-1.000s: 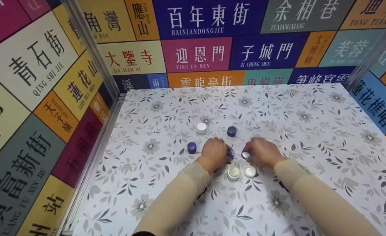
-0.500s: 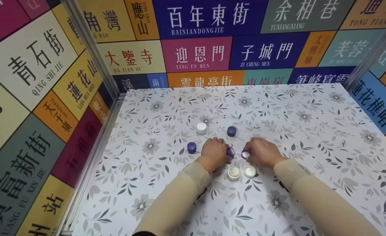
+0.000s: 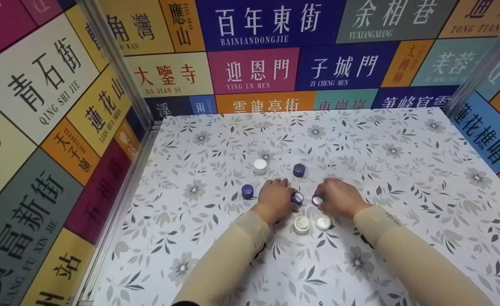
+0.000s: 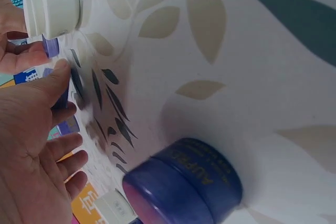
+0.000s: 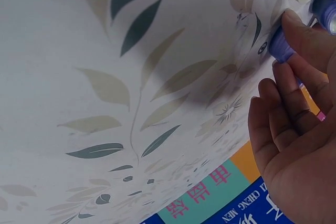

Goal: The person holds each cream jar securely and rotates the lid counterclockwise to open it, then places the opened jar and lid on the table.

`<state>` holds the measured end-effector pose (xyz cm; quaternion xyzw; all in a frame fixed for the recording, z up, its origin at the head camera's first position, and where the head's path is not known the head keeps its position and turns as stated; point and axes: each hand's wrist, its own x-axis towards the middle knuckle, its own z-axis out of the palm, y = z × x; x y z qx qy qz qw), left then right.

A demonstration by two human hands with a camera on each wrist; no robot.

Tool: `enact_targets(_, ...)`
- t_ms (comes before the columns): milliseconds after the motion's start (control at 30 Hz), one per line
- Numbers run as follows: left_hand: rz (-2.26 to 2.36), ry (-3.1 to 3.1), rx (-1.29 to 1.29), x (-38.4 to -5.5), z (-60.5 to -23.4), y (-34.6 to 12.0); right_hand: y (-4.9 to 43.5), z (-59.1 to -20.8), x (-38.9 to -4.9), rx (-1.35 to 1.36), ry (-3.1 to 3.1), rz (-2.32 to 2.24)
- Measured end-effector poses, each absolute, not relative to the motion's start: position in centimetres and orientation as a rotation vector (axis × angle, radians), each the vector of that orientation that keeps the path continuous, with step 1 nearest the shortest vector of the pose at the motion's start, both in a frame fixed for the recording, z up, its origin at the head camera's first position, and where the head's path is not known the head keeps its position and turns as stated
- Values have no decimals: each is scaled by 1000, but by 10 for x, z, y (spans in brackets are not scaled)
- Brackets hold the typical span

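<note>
In the head view my left hand [image 3: 275, 199] grips a small purple jar [image 3: 298, 198] whose open mouth shows a pale inside. Thumb and fingers close round its side in the left wrist view. Just to the right, my right hand [image 3: 339, 197] pinches a purple lid [image 3: 317, 200], its white inside turned up. The lid [image 5: 281, 44] sits between thumb and fingers in the right wrist view, apart from the jar. Nearer the person stand an uncapped white jar [image 3: 301, 225] with cream-coloured contents and, beside it, an upturned white lid [image 3: 323, 222].
Left of the left hand stands a capped purple jar [image 3: 247, 191]. Farther back are a capped white jar [image 3: 260, 166] and another purple jar [image 3: 299, 170]. All stand on a leaf-patterned tabletop [image 3: 385, 263]. Walls of colourful street signs [image 3: 254, 70] rise behind and at the sides.
The purple jar in my left hand has tilted slightly, and more of its open mouth faces up. My right hand with the lid stays almost still.
</note>
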<state>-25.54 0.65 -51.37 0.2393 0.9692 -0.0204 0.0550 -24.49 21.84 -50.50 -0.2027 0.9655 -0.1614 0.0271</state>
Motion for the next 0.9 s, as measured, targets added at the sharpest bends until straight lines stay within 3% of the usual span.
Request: enact_targets(900,-50,2945,710,-248,-510,1,218,-506,-245,-620,2984,-493)
